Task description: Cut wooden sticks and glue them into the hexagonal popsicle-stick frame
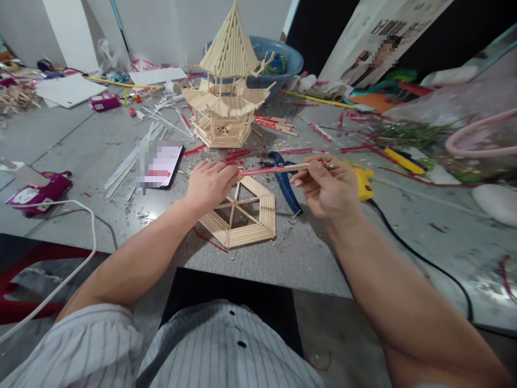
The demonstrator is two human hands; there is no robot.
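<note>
A thin wooden stick with a red-printed wrapper (262,171), like a disposable chopstick, stretches between my hands above the table. My left hand (213,183) is closed at the wrapper's left end, its fingertips partly hidden. At the bare right end, my right hand (329,183) pinches the stick between thumb and fingers. Below my left hand lies a flat hexagonal frame (267,215) of glued wooden sticks with crossing spokes. Blue-handled cutters (287,188) rest beside it. Partly behind my right hand is a yellow tool (364,182) with a black cable.
A tiered pagoda model (228,102) of sticks stands at the back, before a blue basin (293,59). A phone (161,164) lies left of my hands. Red wrappers and stick scraps litter the grey table (250,267). A yellow-handled cutter (404,160) lies right; a white cable (91,215) hangs left.
</note>
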